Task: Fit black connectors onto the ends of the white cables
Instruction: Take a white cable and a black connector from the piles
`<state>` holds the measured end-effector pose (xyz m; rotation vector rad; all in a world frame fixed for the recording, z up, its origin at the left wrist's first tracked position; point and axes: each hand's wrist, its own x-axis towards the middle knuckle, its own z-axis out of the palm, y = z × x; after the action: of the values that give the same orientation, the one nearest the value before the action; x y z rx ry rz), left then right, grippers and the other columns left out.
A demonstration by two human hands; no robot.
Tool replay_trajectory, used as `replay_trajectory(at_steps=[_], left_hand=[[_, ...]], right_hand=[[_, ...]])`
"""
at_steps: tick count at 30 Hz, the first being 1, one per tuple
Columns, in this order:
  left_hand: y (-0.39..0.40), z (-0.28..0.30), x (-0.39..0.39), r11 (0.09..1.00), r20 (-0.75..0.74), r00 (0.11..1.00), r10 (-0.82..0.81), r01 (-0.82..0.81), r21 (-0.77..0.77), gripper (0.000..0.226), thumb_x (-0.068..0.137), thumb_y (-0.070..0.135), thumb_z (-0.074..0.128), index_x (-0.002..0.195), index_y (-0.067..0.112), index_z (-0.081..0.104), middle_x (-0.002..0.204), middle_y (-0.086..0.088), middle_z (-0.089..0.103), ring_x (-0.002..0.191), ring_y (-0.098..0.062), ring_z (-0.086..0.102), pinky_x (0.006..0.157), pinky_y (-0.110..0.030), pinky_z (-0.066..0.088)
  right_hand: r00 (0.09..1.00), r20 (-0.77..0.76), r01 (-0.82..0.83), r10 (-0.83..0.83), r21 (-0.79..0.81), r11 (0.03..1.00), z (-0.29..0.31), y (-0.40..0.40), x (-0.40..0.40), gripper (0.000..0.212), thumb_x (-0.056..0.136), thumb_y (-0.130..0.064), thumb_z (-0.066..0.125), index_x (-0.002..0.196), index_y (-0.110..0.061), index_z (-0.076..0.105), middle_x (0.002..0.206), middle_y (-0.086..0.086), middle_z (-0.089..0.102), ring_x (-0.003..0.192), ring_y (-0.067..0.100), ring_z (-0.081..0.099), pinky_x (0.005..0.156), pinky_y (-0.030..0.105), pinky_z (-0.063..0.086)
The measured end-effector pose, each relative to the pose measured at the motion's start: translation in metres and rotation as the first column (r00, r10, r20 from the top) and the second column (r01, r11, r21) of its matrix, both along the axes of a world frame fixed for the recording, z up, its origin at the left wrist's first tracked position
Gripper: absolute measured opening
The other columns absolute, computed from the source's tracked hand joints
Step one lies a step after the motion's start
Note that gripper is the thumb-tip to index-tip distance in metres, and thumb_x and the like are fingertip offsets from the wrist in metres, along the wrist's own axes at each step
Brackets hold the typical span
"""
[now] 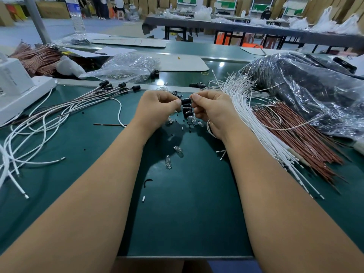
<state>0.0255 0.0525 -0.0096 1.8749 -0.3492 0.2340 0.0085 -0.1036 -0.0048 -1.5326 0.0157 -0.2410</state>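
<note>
Both forearms bare, no sleeves, no gloves; left hand, right hand ringless

Factory assembly floor, hand-work station. Green-topped bench strewn with loose parts: fan of white cables beside a bundle of brown wires, finished leads with black connectors laid at left, small glass bulbs. Clear plastic bags of components at right. Behind: long dark tables heaped with white bags, stacked cardboard cartons, orange stools, seated people far off.
</note>
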Motion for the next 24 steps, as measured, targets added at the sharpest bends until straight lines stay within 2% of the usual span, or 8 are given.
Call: replay_trajectory(at_steps=[2,6,10,12,14,18,21,24], left_hand=[[0.0017,0.0005,0.0002,1.0,0.016,1.0,0.006,-0.006,0.01,0.01,0.087,0.011,0.067,0.083,0.007,0.074,0.072,-0.002,0.07,0.067,-0.008,0.057,0.068,-0.015,0.045],[0.0025,0.0008,-0.0002,0.999,0.051,0.999,0.006,-0.008,0.036,0.01,0.088,0.008,0.066,0.082,0.004,0.073,0.073,-0.007,0.068,0.066,-0.012,0.056,0.068,-0.019,0.045],[0.0001,-0.0001,-0.0006,0.998,0.087,0.996,0.026,-0.031,0.062,0.013,0.088,0.009,0.067,0.077,0.003,0.072,0.064,-0.001,0.064,0.049,0.001,0.048,0.053,-0.01,0.037],[-0.0001,-0.0001,-0.0002,0.998,0.086,0.996,0.029,-0.034,0.06,0.013,0.087,0.011,0.068,0.076,0.006,0.072,0.063,-0.001,0.064,0.047,0.001,0.047,0.051,-0.008,0.035],[0.0012,-0.0002,0.0002,0.998,0.083,0.996,0.025,-0.029,0.05,0.013,0.087,0.011,0.068,0.076,0.006,0.072,0.065,-0.004,0.065,0.051,-0.003,0.047,0.053,-0.011,0.038],[0.0048,-0.0013,0.0041,1.0,0.019,1.0,0.023,-0.023,-0.006,0.016,0.087,0.012,0.069,0.071,0.013,0.071,0.062,0.003,0.065,0.057,-0.008,0.052,0.06,-0.017,0.043],[0.0057,0.0,0.0044,0.998,-0.048,0.999,0.001,-0.004,-0.06,0.018,0.088,0.014,0.068,0.07,0.015,0.07,0.058,0.003,0.063,0.041,0.004,0.045,0.045,-0.006,0.034],[0.0063,0.0014,0.002,0.998,-0.029,0.999,-0.014,0.012,-0.068,0.014,0.088,0.012,0.068,0.074,0.011,0.069,0.061,-0.002,0.063,0.04,0.003,0.045,0.047,-0.006,0.035]], right_hand=[[1.0,0.004,-0.007,0.007,-0.01,1.0,-0.001,0.0015,0.0003,0.014,0.092,-0.003,0.062,0.079,-0.007,0.064,0.057,0.001,0.062,0.047,0.007,0.056,0.048,0.019,0.048],[1.0,0.004,0.003,-0.003,-0.035,0.999,-0.0018,0.0057,0.0012,0.015,0.093,-0.001,0.059,0.078,-0.004,0.062,0.059,0.005,0.059,0.045,0.008,0.054,0.046,0.019,0.047],[0.997,0.017,0.071,-0.07,-0.082,0.994,-0.0037,0.0101,0.0032,0.02,0.094,-0.004,0.059,0.074,-0.007,0.061,0.06,0.004,0.058,0.045,0.008,0.053,0.046,0.019,0.046],[0.996,0.019,0.088,-0.087,-0.082,0.993,-0.0044,0.0104,0.0043,0.02,0.094,-0.005,0.059,0.074,-0.007,0.06,0.06,0.004,0.058,0.045,0.007,0.053,0.046,0.02,0.046],[0.998,0.019,0.064,-0.063,-0.089,0.994,-0.0046,0.0095,0.0039,0.019,0.094,-0.005,0.058,0.075,-0.007,0.06,0.062,0.004,0.058,0.046,0.007,0.053,0.047,0.021,0.046],[0.998,0.042,-0.033,0.038,-0.097,0.995,-0.0029,0.0075,0.0004,0.017,0.096,-0.004,0.056,0.079,-0.007,0.058,0.062,0.004,0.056,0.048,0.008,0.05,0.051,0.021,0.044],[0.991,0.083,-0.102,0.103,-0.026,0.994,0.0,0.0067,-0.0008,0.017,0.096,-0.002,0.054,0.08,-0.008,0.056,0.062,0.004,0.054,0.05,0.01,0.048,0.052,0.02,0.042],[0.992,0.08,-0.096,0.096,-0.008,0.995,0.0007,0.0067,-0.0004,0.018,0.095,-0.002,0.055,0.079,-0.008,0.056,0.06,0.002,0.055,0.049,0.01,0.048,0.05,0.021,0.042]])
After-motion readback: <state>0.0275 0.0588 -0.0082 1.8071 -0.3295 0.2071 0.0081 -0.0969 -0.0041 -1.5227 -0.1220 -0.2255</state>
